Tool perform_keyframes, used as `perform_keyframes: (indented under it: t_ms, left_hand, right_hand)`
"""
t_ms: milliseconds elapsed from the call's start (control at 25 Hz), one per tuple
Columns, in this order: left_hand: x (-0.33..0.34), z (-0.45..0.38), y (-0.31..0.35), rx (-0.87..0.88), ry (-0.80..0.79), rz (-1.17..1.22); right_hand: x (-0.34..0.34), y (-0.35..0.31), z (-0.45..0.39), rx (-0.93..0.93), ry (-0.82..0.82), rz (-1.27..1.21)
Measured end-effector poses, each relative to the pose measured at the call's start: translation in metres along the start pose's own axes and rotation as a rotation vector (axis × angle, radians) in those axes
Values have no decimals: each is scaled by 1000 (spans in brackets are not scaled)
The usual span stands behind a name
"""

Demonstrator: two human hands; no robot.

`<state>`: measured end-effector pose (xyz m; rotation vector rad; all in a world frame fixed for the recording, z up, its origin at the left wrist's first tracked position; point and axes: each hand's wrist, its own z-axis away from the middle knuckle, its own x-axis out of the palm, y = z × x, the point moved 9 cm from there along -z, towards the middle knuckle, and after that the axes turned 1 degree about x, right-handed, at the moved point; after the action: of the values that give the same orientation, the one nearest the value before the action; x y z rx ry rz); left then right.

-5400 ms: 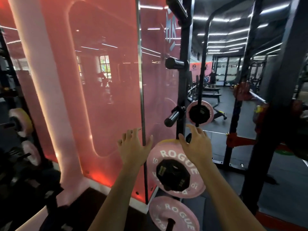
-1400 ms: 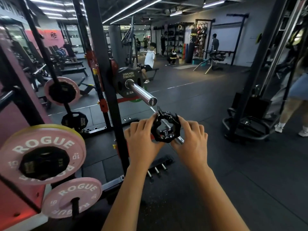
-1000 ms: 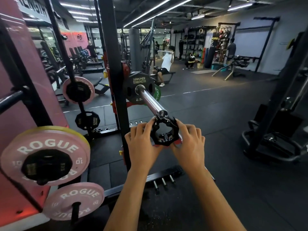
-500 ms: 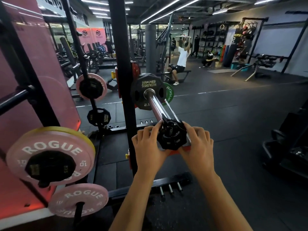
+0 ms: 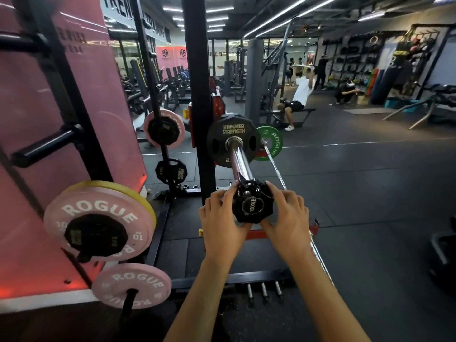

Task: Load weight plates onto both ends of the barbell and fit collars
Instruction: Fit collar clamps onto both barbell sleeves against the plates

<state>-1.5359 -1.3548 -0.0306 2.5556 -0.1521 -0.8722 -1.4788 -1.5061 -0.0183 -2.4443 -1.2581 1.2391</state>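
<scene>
Gym rack | both hands' fingers (image 5: 283, 197) curled, gripping collar (image 5: 253, 206) on barbell sleeve (image 5: 240, 161)

The collar (image 5: 253, 206) was black. The near plate (image 5: 233, 140) was black with yellow lettering; the far plate (image 5: 271, 141) green, white-lettered.

Long ceiling light strips (image 5: 283, 14) give the gym a cool, fairly dim light over a dark floor (image 5: 370, 193). A pink wall panel (image 5: 61, 107) at left glows warmer, reddest along its base. Glare streaks the chrome barbell sleeve (image 5: 240, 161). Wide-angle distortion bows the black rack upright (image 5: 197, 70) and stretches the edges. Distant figures and the frame's borders are soft; the centre is sharp.
</scene>
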Motion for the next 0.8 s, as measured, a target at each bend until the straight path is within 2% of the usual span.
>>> perform_keyframes:
  t_ms: [240,400,600,800]
  left_hand:
    - [-8,8,1,-9,23,-2]
    - [-13,18,3,-25,72,2]
    - [-13,19,9,-79,133,-16]
    - [-6,5,7,-99,122,15]
  right_hand:
    - [12,10,4,2,-56,-87]
    - [10,11,7,-68,-60,-135]
    - [15,18,-4,-114,-106,-102]
    - [29,23,-21,-127,-114,-94]
